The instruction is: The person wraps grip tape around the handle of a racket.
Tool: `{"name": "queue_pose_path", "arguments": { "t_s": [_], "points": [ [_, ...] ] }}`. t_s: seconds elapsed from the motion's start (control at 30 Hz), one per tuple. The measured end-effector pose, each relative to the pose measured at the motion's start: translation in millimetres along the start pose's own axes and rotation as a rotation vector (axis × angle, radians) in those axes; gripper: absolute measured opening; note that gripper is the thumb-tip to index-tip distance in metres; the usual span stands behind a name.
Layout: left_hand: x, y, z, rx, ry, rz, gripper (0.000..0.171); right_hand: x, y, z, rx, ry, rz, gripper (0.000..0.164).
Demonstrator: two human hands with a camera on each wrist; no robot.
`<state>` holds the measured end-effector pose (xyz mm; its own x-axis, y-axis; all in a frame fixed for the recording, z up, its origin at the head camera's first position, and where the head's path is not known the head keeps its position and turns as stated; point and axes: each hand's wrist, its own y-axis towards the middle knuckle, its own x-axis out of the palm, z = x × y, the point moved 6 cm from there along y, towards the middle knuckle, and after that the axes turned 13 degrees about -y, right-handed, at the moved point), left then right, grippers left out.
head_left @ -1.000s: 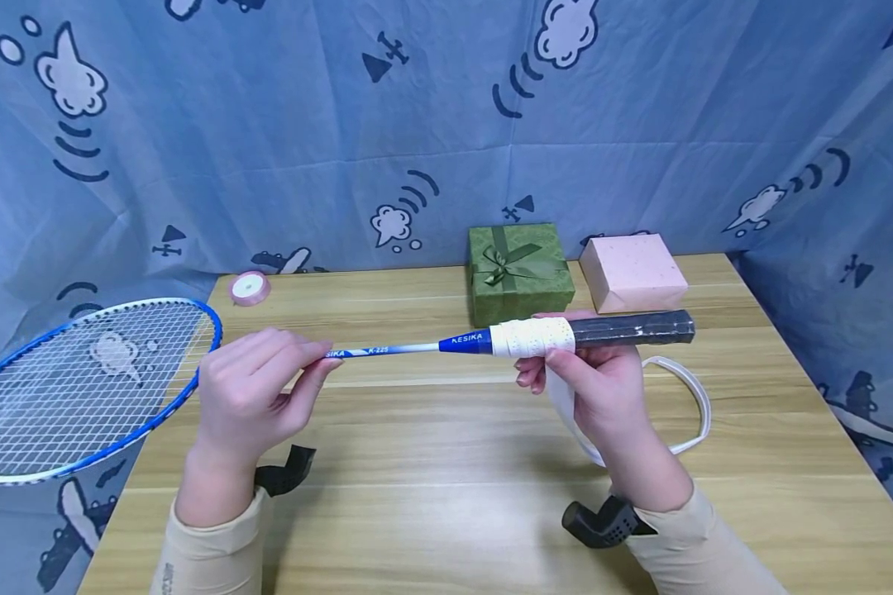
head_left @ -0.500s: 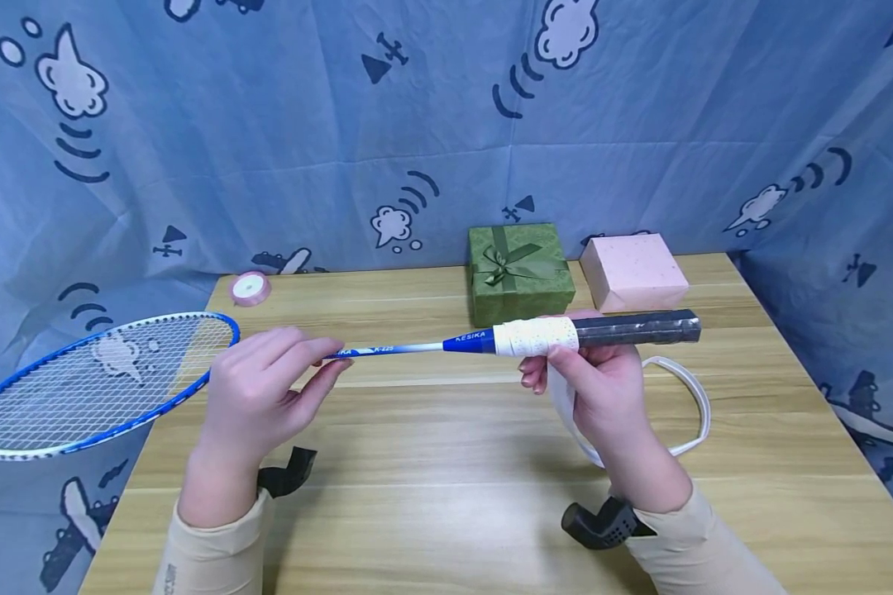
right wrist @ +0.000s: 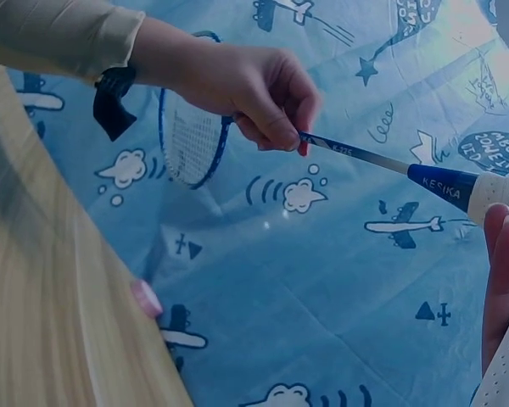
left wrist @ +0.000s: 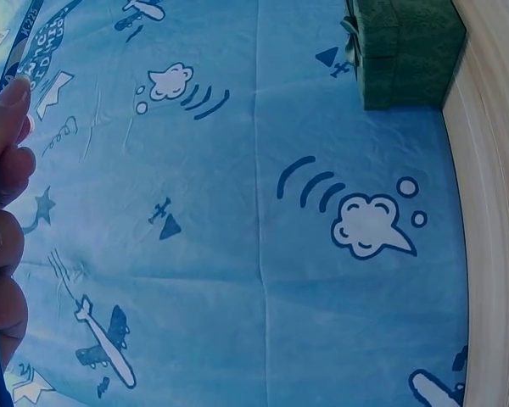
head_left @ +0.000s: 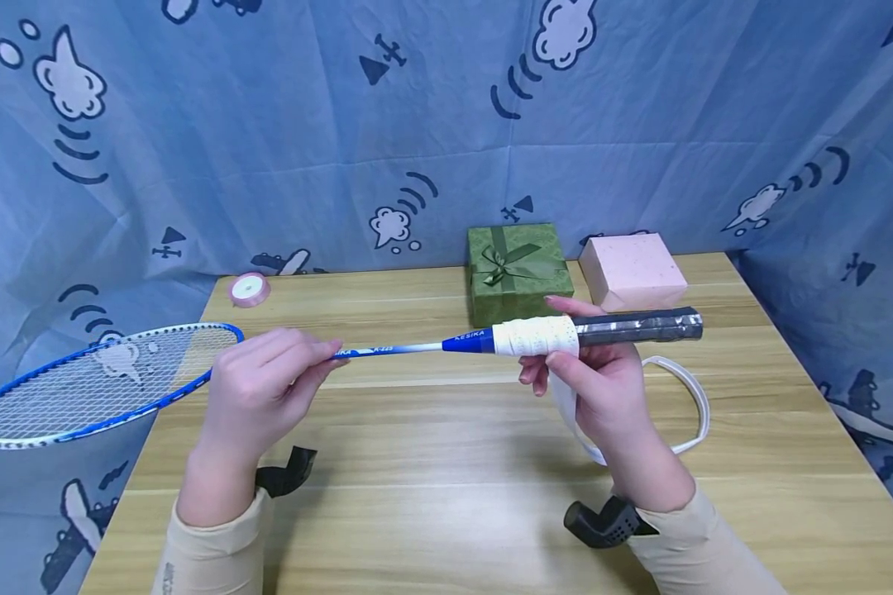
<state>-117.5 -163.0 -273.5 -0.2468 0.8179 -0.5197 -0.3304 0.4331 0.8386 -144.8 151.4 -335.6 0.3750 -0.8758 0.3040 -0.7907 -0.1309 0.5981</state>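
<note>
A: How do the hands hold this racket (head_left: 396,349)?

B: Lengthwise between them, above the table (head_left: 446,521). Its strung head (head_left: 104,388) lies past the left fingers, at far left. The left hand (head_left: 256,384) pinches the thin shaft between thumb and fingertips. Farther along, the right hand (head_left: 606,384) grips the white tape (head_left: 534,337), its thumb at the lower edge of the wound part, its index finger reaching behind the handle.

A: What would make the winding neat?

B: In my judgement, roll the shaft lightly in the left fingertips, without letting the head sag. The right thumb and fingers should pull the tape taut, laying each turn evenly over the edge of the last, towards the bare black grip (head_left: 640,326) just right of the thumb. The loose tail (head_left: 702,405), looping below and to the right of those fingers, could snag on the wrist, so I'd guide it clear.

A: And the count?

B: From the left: one racket; one pink-rimmed roll (head_left: 249,289) beyond the left fingers; two hands, with one black wrist camera (head_left: 286,473) below the left fingers; one green box (head_left: 521,273) with one bow, beyond the taped part and the right fingertips; one tape; a second black camera (head_left: 603,522) below the right fingers; one pink box (head_left: 632,273) beyond them.
</note>
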Motion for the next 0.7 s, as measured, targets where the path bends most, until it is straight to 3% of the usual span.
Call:
{"name": "queue_pose_path", "arguments": {
  "t_s": [0.2,0.5,0.7],
  "points": [
    [-0.5,2.6,2.0,-0.015,0.055,-0.010,0.026,1.1,2.2,-2.5,-0.010,-0.028,0.013,0.029],
    [-0.5,4.3,3.5,-0.003,0.050,0.006,0.025,1.3,3.9,-2.9,-0.011,-0.058,0.064,0.009],
    [0.4,4.1,3.9,0.026,0.047,0.006,0.026,-4.3,2.5,-1.3,0.029,-0.118,0.117,0.016]
  ]
}}
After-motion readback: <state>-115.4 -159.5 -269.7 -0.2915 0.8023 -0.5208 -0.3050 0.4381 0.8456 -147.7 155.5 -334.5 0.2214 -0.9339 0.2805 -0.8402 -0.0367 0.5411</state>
